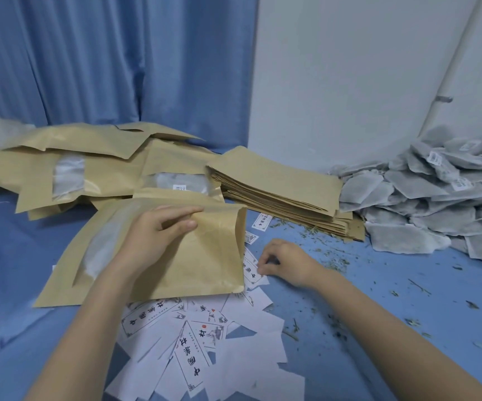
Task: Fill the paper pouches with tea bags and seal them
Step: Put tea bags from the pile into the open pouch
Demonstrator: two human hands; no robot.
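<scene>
Two hands on paper: left (158, 227) gripping a tan windowed pouch (176, 256) (flat), right (283, 261) pinching a label (253, 273).

Blue curtain (112, 59) hangs beside a white wall (349, 68).

Two hands (158, 230), perhaps five filled pouches (173, 253).

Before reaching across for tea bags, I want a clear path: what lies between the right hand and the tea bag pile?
In the head view, only blue cloth strewn with loose tea crumbs separates right hand from tea bag pile.
</scene>
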